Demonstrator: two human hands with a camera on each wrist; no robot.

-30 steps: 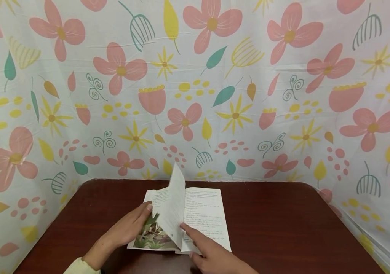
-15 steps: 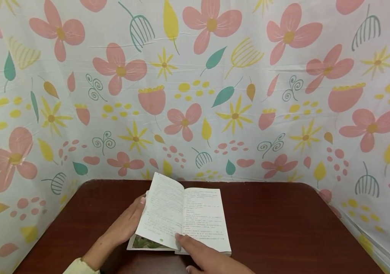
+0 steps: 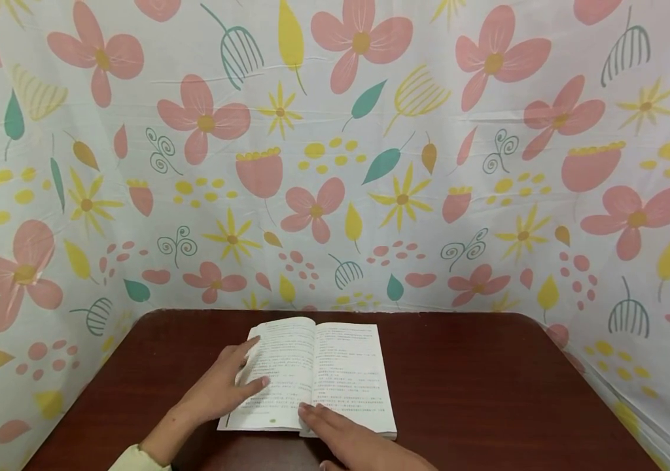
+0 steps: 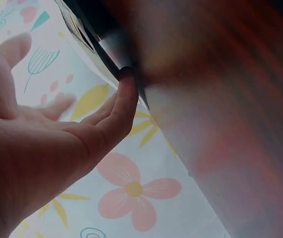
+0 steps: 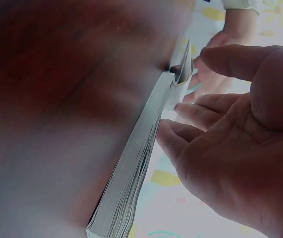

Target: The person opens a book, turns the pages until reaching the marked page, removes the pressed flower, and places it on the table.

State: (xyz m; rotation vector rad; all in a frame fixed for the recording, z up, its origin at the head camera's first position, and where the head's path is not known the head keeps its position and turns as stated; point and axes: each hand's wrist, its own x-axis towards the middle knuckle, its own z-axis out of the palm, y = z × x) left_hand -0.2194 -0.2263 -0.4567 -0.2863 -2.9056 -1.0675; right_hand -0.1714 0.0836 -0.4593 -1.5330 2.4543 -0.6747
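An open book with printed text on both pages lies on the table in the head view. My left hand is at the book's left edge, fingers spread, with the thumb over the left page. In the left wrist view, a fingertip of the left hand meets the book's edge. My right hand lies at the lower middle of the book, fingertips near the gutter. The right wrist view shows the right hand with extended fingers along the thick page block.
The dark reddish-brown table extends around the book on both sides. Behind it hangs a white cloth printed with pink, yellow and green flowers and leaves. A pale sleeve covers the left forearm.
The raised page has swung over to the left and now lies down, covering the coloured picture. My left hand's thumb has spread onto that page; the right hand has shifted slightly left and down.
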